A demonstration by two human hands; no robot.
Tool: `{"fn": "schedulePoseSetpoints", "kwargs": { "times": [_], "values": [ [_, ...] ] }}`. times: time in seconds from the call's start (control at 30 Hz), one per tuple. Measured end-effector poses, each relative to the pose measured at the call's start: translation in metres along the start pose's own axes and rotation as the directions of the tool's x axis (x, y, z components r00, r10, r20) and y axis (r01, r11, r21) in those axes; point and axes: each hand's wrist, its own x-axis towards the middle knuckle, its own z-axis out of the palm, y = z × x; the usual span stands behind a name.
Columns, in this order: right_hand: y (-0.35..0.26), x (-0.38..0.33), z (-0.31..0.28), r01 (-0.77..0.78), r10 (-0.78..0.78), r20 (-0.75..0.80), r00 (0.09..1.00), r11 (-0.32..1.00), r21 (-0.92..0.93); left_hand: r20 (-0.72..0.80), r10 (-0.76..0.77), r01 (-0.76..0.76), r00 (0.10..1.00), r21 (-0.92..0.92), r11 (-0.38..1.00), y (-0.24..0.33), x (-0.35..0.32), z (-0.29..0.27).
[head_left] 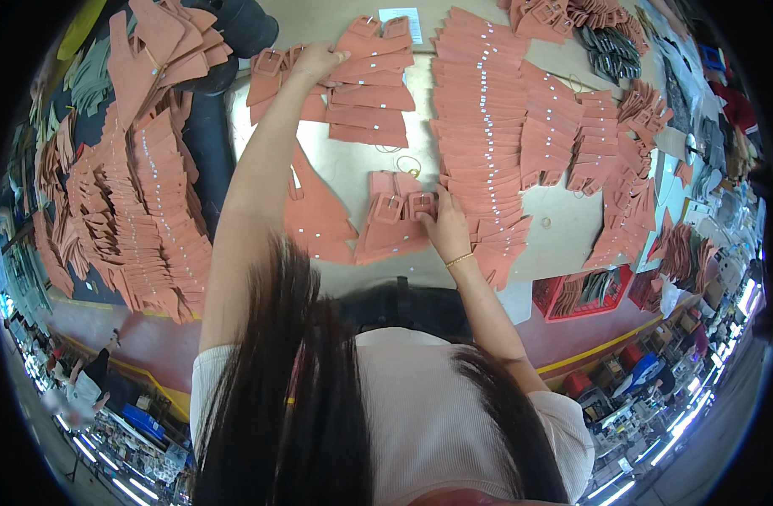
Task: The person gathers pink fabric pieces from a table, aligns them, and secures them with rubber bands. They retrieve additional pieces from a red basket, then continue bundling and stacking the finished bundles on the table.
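Note:
My left hand (319,62) reaches far forward among coral leather-like pieces. Its fingers are bent down at a coral piece with a square buckle (270,61); their tips are mostly hidden. Beside it lies a fanned stack of similar buckled pieces (369,97). Closer to me, my right hand (448,226) pinches the right edge of a small buckled stack (395,229), thumb and fingers at a covered square buckle (422,205). Left of that stack lie flat coral panels (315,218). A loose yellowish band (410,165) rests on the table just beyond it.
Long overlapping rows of coral pieces (479,126) run along my right, with dark buckles (610,55) farther off. More rows (142,202) cover a dark surface at left. A red crate (582,293) stands below the table's right edge. A white paper (401,24) lies at the back.

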Motion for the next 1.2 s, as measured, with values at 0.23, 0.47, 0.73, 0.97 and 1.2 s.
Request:
{"fn": "schedulePoseSetpoints", "kwargs": {
  "times": [0.23,0.47,0.73,0.97,1.2],
  "values": [
    [-0.003,0.006,-0.010,-0.153,0.127,0.244,0.962,0.984,0.094,-0.429,0.516,-0.122,0.741,0.670,0.732,0.003,-0.087,0.009],
    [0.006,0.016,0.003,-0.344,0.197,0.323,0.926,0.796,0.499,0.361,0.003,-0.006,0.933,0.006,1.000,-0.087,-0.204,0.081],
    [0.015,0.016,0.001,-0.228,0.138,0.315,0.939,0.936,0.269,0.295,-0.245,0.343,0.924,-0.352,0.871,-0.108,-0.274,0.132],
    [0.016,0.021,0.000,-0.099,0.025,0.201,0.979,0.925,0.366,0.399,-0.173,0.415,0.900,-0.670,0.616,-0.096,-0.265,0.118],
    [0.031,0.018,-0.006,-0.353,0.151,0.397,0.905,0.787,0.506,0.421,-0.196,0.450,0.886,-0.677,0.582,-0.097,-0.267,0.114]
  ]
}}
